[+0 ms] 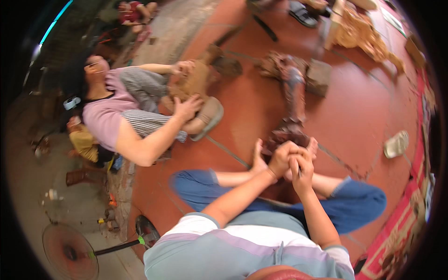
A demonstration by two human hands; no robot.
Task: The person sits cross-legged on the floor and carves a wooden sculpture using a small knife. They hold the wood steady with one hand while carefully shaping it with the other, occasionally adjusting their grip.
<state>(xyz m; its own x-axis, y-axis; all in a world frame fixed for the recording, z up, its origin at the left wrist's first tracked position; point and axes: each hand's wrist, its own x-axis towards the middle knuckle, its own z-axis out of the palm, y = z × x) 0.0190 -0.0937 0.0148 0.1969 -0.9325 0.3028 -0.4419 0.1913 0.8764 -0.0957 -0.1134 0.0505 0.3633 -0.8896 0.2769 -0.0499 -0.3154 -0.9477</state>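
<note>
Carved wooden piece [290, 100]: long, dark, knobbly, lying on the red tiled floor [359, 116], near end braced between the person's bare feet. Left hand [281, 157] and right hand [302, 170] meet over that end; fingers clenched together on a thin tool, barely visible. Judged: carving in hand; next stroke needs steady downward control. Co-worker [121, 112] sits left, holding a pale wood block [196, 79].
</note>
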